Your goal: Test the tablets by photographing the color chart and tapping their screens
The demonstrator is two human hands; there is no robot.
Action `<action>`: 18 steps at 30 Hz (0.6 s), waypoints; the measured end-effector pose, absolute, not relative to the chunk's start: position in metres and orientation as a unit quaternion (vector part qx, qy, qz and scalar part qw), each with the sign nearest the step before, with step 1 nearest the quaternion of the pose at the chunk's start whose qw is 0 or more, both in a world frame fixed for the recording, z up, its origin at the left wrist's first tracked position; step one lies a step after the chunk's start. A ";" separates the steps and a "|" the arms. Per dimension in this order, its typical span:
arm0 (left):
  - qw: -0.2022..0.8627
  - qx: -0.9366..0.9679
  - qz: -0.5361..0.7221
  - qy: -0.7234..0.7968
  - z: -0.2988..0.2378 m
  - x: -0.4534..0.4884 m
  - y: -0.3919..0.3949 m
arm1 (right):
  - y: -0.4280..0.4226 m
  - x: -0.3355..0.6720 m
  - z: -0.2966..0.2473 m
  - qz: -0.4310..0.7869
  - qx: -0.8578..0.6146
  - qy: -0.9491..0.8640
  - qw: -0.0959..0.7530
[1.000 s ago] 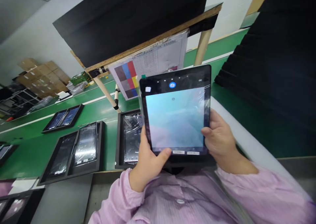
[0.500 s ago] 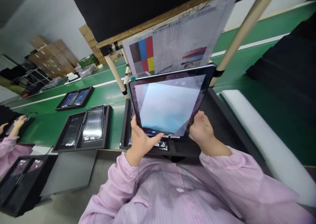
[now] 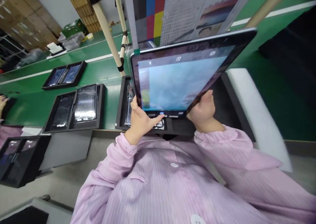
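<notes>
Tablet (image 3: 172,82) is up between both hands, tilted, over the black tray (image 3: 182,127). Left hand (image 3: 140,120) clamps its lower-left corner, thumb on the bottom bezel, fingers mostly behind. Right hand (image 3: 203,110) is curled closed on the lower-right edge; finger placement behind is hidden.

Progress: tablet is out of any tray, screen lit, showing what looks like a camera view. Not set down yet. Can't tell from here whether the screen work is finished. A wrapped tablet (image 3: 128,104) sits in the tray beside the left hand; the part showing past the right hand is bare black.

Edges: printed chart (image 3: 185,13) is close behind the top edge, post (image 3: 107,33) beyond the left hand, white foam strip (image 3: 261,118) right of the right hand. Strip of bare worktop (image 3: 111,109) left of the left hand, before the next tray (image 3: 101,109). I'd judge toward the body is roomiest, chart side tightest.
</notes>
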State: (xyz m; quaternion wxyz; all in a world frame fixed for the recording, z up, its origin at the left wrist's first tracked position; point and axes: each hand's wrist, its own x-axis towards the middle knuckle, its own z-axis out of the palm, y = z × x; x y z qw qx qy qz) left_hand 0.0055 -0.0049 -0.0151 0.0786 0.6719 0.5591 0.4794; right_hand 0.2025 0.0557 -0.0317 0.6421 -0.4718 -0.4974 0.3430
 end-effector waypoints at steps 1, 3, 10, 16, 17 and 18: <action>0.078 0.673 0.479 0.558 -0.015 0.005 -0.005 | 0.056 0.202 -0.031 0.335 -0.476 -0.496 0.644; 0.075 0.674 0.479 0.557 -0.016 0.005 -0.005 | 0.056 0.201 -0.030 0.316 -0.488 -0.492 0.649; 0.058 0.683 0.486 0.542 -0.021 0.005 -0.003 | 0.054 0.203 -0.028 0.245 -0.508 -0.478 0.673; 0.086 0.682 0.486 0.540 -0.020 0.003 -0.004 | 0.055 0.203 -0.026 0.249 -0.506 -0.489 0.665; 0.086 0.685 0.486 0.535 -0.019 0.003 -0.003 | 0.055 0.203 -0.026 0.257 -0.504 -0.493 0.661; 0.086 0.687 0.487 0.532 -0.019 0.002 -0.003 | 0.055 0.202 -0.025 0.265 -0.503 -0.496 0.657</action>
